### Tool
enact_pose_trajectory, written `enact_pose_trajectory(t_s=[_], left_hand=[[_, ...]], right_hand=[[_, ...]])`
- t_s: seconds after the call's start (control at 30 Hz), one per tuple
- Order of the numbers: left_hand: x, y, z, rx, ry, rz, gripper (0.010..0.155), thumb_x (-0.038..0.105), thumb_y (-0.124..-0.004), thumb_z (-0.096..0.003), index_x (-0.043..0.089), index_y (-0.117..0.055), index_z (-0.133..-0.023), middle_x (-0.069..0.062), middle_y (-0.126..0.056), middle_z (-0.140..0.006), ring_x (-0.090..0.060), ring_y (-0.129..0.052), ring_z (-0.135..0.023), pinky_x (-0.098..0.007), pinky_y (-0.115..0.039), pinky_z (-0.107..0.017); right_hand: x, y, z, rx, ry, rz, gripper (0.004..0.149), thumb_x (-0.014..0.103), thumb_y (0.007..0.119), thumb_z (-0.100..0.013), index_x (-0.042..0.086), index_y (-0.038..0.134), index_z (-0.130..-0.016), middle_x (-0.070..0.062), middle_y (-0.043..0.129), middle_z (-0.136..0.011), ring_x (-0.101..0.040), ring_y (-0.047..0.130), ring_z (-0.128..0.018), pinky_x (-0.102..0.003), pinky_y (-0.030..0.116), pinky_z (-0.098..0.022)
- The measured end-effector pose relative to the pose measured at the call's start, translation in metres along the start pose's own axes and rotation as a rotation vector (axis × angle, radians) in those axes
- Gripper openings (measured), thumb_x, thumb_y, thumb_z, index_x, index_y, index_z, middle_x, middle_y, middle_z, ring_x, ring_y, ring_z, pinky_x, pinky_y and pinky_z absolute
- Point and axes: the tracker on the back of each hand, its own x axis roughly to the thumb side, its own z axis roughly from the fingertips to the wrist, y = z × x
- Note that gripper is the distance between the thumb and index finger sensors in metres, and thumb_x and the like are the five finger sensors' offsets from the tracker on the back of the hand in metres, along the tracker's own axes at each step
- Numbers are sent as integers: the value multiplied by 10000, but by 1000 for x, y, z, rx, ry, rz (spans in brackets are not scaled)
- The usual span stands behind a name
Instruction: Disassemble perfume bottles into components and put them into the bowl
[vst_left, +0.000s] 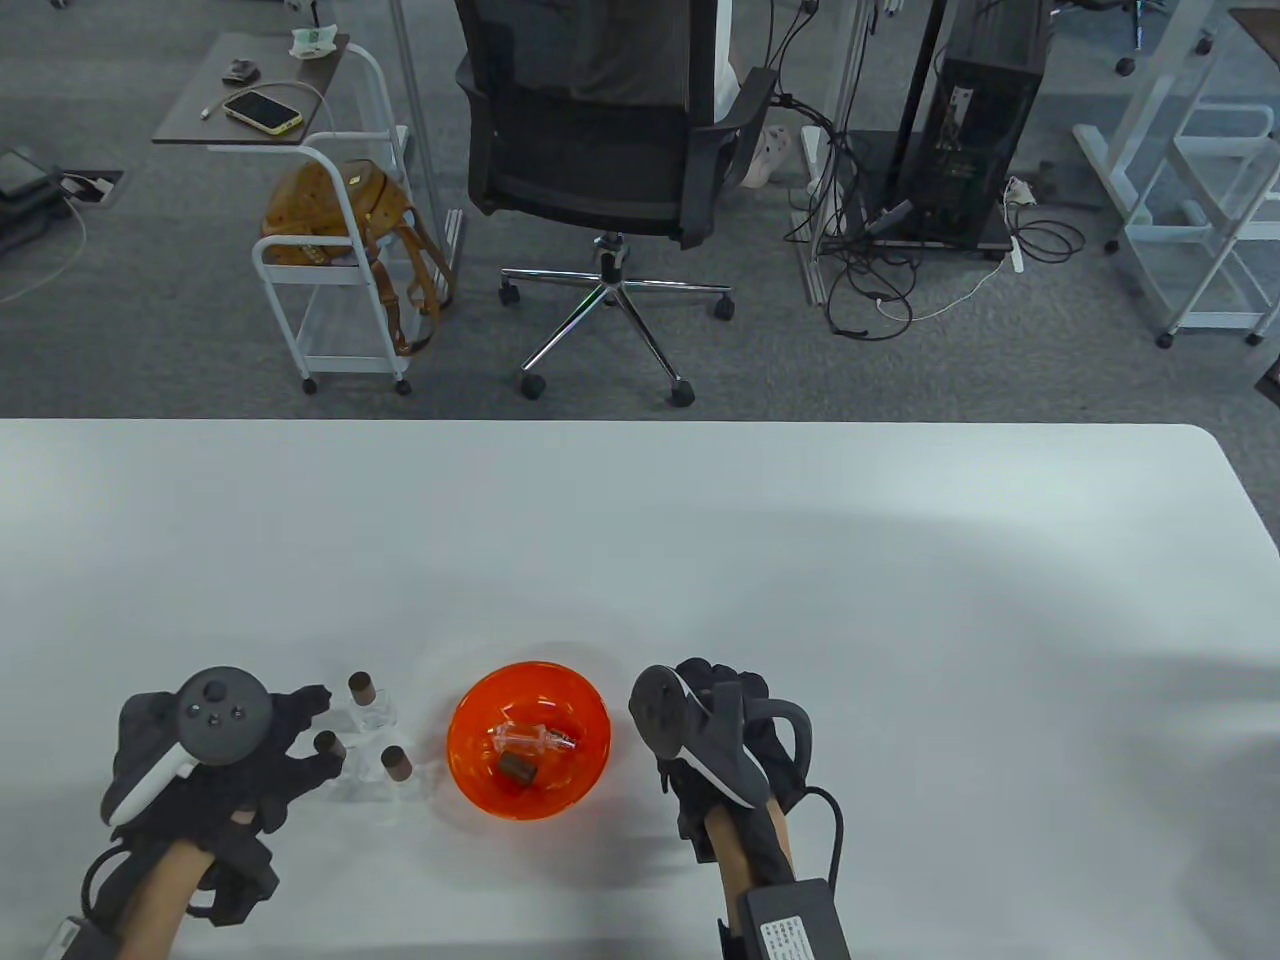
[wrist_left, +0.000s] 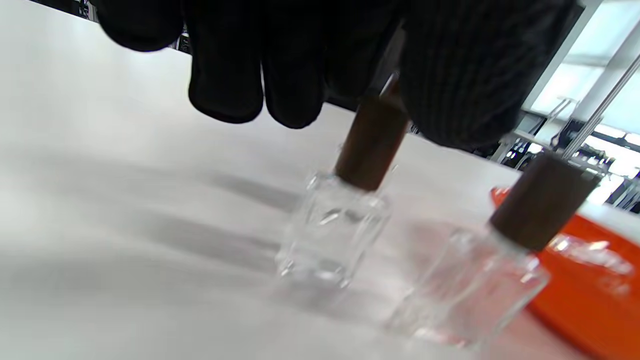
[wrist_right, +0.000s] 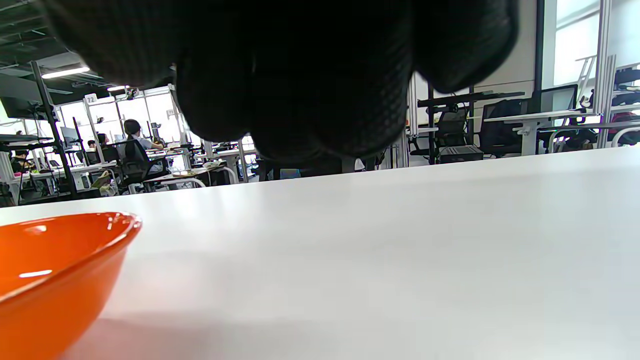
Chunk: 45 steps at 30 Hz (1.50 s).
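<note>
Three bottles (vst_left: 365, 740) stand left of the bowl (vst_left: 528, 740) — a cap (vst_left: 517, 769) inside.

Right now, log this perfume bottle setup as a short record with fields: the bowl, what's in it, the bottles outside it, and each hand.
bowl: orange bowl on the white table, between the hands
in bowl: one clear bottle body lying on its side, one brown cap
outside bowl: three capped bottles, far, near-left, near-right, standing left of the bowl
left hand: fingers at the near-left bottle's cap; a firm grip cannot be told
right hand: right of the bowl, fingers curled, holding nothing visible
</note>
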Motion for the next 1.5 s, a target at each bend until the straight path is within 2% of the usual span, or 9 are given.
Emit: enact_pose_trajectory(t_s=[0.23,0.6,0.83,0.93,1.07,1.13,1.27,1.37,1.5], left_hand=[[-13,-22,-15,-62,50,2,634,457,-917,-394,248,-826,-985,-65,-965,-957,-353,-956,-849,-605,-670,-663],[-15,-33,-20,-9,-18,7,561,465,-941,-353,309,-913,-890,-10,-1048,-862,-307,-1012,-784,-580,-721,-636],[11,13,3,157,-157,111,564,437,-939,-370,222,-909,-891,-84,-1061,-860,-335,-1049,-738,-584,-744,-607],[48,40,15,253,-246,59,569,446,-935,-368,211,-909,-886,-84,-1076,-834,-324,-1068,-698,-577,-758,-591],[93,55,18,292,-340,32,564,449,-925,-383,226,-889,-900,-70,-1052,-848,-318,-1045,-715,-576,-749,-597],[110,52,16,294,-370,18,560,436,-918,-396,232,-869,-915,-70,-1026,-865,-317,-1028,-728,-576,-740,-604],[133,25,9,311,-414,-23,558,421,-907,-407,236,-846,-931,-70,-994,-887,-320,-1004,-748,-579,-721,-615],[137,2,5,305,-435,3,557,419,-909,-407,238,-848,-930,-64,-992,-888,-323,-999,-750,-579,-718,-616],[136,-11,2,263,-433,-7,558,412,-909,-410,225,-853,-933,-84,-996,-871,-329,-1001,-732,-580,-720,-603]], right_hand=[[1,-1,0,-4,-8,-9,467,519,754,-361,325,894,-761,54,1001,-742,-122,1043,-529,-526,787,-590],[1,0,0,12,-18,-21,468,519,753,-360,324,894,-762,51,1001,-744,-120,1045,-531,-525,788,-590],[0,2,0,23,-16,-23,470,520,752,-361,325,892,-765,51,1000,-748,-123,1046,-534,-527,786,-591],[1,2,0,28,-19,-20,471,520,752,-360,324,893,-764,51,1000,-747,-122,1045,-535,-526,787,-591],[3,3,0,33,-24,-22,471,521,751,-360,325,891,-764,53,1001,-746,-121,1046,-536,-526,788,-591],[4,4,0,34,-28,-20,470,521,751,-360,324,895,-762,53,1001,-747,-122,1046,-536,-525,788,-591],[6,4,1,35,-38,-20,469,520,752,-360,325,893,-763,53,1002,-746,-120,1048,-534,-526,789,-589],[9,2,2,26,-49,-22,467,519,753,-360,326,895,-761,54,1001,-746,-120,1048,-534,-525,790,-588],[18,-6,6,-8,-79,-66,472,519,753,-360,327,886,-770,54,996,-754,-120,1047,-538,-523,791,-588]])
